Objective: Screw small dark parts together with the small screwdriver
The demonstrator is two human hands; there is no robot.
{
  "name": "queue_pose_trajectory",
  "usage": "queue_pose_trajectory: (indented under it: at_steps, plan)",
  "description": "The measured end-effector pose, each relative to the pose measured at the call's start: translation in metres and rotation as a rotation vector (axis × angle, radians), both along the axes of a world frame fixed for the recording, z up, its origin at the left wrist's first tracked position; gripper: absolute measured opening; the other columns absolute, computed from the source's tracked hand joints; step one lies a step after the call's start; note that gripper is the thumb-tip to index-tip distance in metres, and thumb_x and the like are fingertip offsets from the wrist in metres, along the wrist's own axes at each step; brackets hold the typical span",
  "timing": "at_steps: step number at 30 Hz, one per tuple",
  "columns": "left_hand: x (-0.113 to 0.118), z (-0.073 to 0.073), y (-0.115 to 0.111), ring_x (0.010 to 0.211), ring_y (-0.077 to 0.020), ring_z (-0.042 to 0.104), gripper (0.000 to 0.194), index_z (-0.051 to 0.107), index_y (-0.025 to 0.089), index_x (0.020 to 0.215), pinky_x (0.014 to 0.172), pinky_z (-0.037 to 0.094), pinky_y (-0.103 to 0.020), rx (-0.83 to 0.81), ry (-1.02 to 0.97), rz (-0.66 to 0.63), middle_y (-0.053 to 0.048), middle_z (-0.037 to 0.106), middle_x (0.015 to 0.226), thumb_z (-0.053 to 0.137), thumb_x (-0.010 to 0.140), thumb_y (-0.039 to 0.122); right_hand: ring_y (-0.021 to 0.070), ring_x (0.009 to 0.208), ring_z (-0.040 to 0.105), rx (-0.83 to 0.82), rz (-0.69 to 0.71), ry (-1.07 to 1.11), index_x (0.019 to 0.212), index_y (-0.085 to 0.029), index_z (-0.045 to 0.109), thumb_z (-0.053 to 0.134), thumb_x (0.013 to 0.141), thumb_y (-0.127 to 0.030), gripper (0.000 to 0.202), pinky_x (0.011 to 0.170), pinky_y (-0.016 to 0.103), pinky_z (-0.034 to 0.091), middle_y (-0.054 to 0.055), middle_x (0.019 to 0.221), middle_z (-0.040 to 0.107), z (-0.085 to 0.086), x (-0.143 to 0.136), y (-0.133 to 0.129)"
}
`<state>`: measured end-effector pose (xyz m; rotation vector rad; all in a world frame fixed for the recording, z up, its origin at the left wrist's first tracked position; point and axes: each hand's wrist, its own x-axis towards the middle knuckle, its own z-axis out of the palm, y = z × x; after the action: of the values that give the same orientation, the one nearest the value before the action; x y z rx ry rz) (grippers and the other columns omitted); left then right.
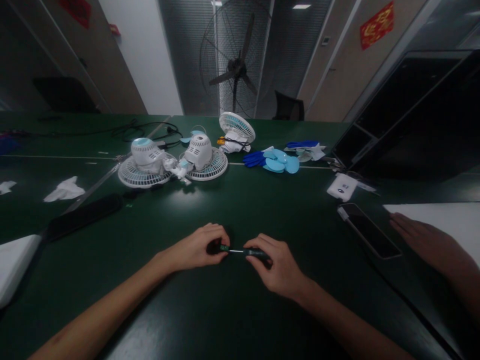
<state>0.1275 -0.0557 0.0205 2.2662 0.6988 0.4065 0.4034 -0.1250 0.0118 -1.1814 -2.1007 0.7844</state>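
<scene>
Near the middle of the green table, my left hand pinches a small green piece between thumb and fingers. My right hand is wrapped round the dark handle of a screwdriver. Its thin metal shaft points left, and the tip meets or nearly meets the green piece; the exact contact is too small to tell. Both hands are just above the table, a short gap apart.
White fan parts and a small fan stand beyond my hands. Blue gloves lie beside light-blue blades. At right are a phone, a white box and another person's hand.
</scene>
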Motion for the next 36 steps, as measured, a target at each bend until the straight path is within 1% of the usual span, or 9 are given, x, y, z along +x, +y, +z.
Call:
queue_pose_trajectory:
  at_steps: [7,10,13,17,20,24,29,32,36]
  plan:
    - [-0.001,0.000,0.000,0.098,-0.0205,0.062,0.013,0.066,0.022,0.107,0.094,0.043,-0.036,-0.003,-0.027,-0.012,-0.003,0.068,0.104,0.068,0.095,0.019,0.0182,0.088,0.066,0.018,0.022,-0.009,0.119,-0.024,0.068,0.065,0.100,-0.016,0.021,0.066,0.027,0.051,0.004,0.107,0.068,-0.001,-0.001,0.000]
    - [-0.001,-0.002,0.000,0.099,-0.0210,0.062,0.012,0.066,0.023,0.107,0.100,0.042,-0.038,-0.006,-0.014,-0.021,-0.003,0.067,0.105,0.070,0.095,0.023,0.0174,0.087,0.066,0.020,0.019,-0.003,0.123,-0.025,0.067,0.064,0.102,-0.018,0.022,0.066,0.026,0.050,0.003,0.108,0.068,-0.002,-0.003,0.001]
    - [0.000,-0.002,-0.001,0.101,-0.0214,0.062,0.014,0.066,0.024,0.108,0.107,0.039,-0.042,-0.005,0.009,-0.031,-0.002,0.068,0.105,0.072,0.095,0.025,0.0174,0.086,0.066,0.028,-0.002,-0.008,0.122,-0.025,0.067,0.063,0.103,-0.020,0.020,0.067,0.027,0.050,0.004,0.107,0.068,-0.003,-0.005,0.001]
    - [0.003,-0.001,-0.001,0.101,-0.0217,0.061,0.015,0.066,0.024,0.107,0.105,0.041,-0.042,-0.014,0.014,-0.041,-0.002,0.067,0.106,0.072,0.094,0.025,0.0179,0.088,0.066,0.004,0.014,0.014,0.120,-0.023,0.067,0.064,0.101,-0.019,0.020,0.067,0.026,0.053,0.005,0.108,0.068,0.000,-0.004,-0.001]
    - [0.003,0.002,-0.003,0.105,-0.0225,0.060,0.016,0.066,0.024,0.109,0.108,0.041,-0.043,-0.007,-0.001,-0.045,-0.003,0.066,0.109,0.072,0.094,0.024,0.0186,0.088,0.067,0.001,-0.023,0.030,0.118,-0.023,0.068,0.064,0.100,-0.019,0.018,0.067,0.027,0.054,0.005,0.107,0.068,0.002,-0.002,-0.002]
    - [-0.007,0.006,-0.014,0.115,-0.0249,0.059,0.025,0.065,0.026,0.122,0.111,0.042,-0.045,-0.009,0.012,-0.051,-0.007,0.064,0.122,0.069,0.098,0.023,0.0186,0.086,0.067,0.006,-0.072,0.056,0.115,-0.024,0.068,0.064,0.101,-0.020,0.015,0.065,0.026,0.054,0.005,0.104,0.067,0.004,-0.002,-0.001]
    - [-0.027,0.004,-0.023,0.120,-0.0241,0.058,0.024,0.066,0.027,0.129,0.104,0.049,-0.038,-0.015,0.008,-0.010,-0.009,0.062,0.128,0.053,0.110,0.025,0.0193,0.087,0.068,-0.007,-0.090,0.088,0.113,-0.023,0.069,0.064,0.100,-0.022,0.014,0.065,0.027,0.055,0.005,0.102,0.068,0.006,-0.002,0.001]
    - [-0.041,-0.001,-0.010,0.121,-0.0237,0.059,0.025,0.067,0.027,0.130,0.105,0.050,-0.038,0.009,0.009,0.039,-0.009,0.063,0.128,0.049,0.111,0.027,0.0192,0.089,0.068,-0.018,-0.090,0.113,0.114,-0.024,0.069,0.065,0.101,-0.022,0.014,0.068,0.028,0.057,0.005,0.104,0.068,0.006,-0.002,0.000]
    - [-0.074,-0.011,0.032,0.119,-0.0251,0.061,0.028,0.068,0.026,0.128,0.104,0.052,-0.039,0.098,0.019,0.175,-0.009,0.064,0.127,0.048,0.111,0.034,0.0192,0.090,0.068,-0.017,-0.092,0.136,0.116,-0.024,0.069,0.066,0.101,-0.022,0.015,0.073,0.029,0.058,0.005,0.105,0.068,0.004,-0.001,-0.002]
